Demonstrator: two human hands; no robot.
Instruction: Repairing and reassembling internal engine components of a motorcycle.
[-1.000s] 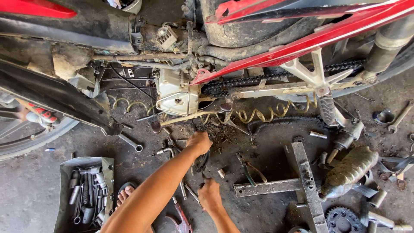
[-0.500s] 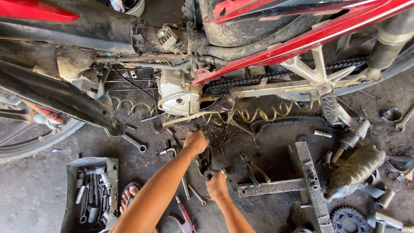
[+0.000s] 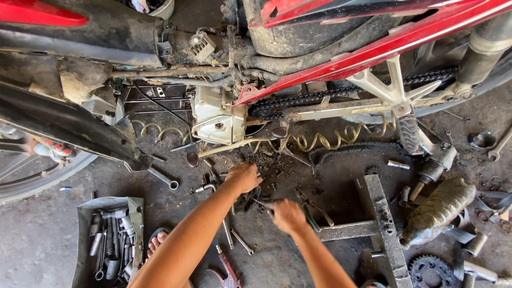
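Left hand clenched over dirty debris on the floor under the motorbike engine, right hand grasping a thin tool pointed into that heap, apparently to pick through it, spanners lying near.

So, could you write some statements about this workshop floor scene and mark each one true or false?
1. The left hand is on the dirty floor below the engine. True.
2. The tool tray lies right of the right hand. False: it lies far to the left.
3. The drive chain runs along the red frame. True.
4. The toothed sprocket hangs on the wheel. False: it lies on the floor.
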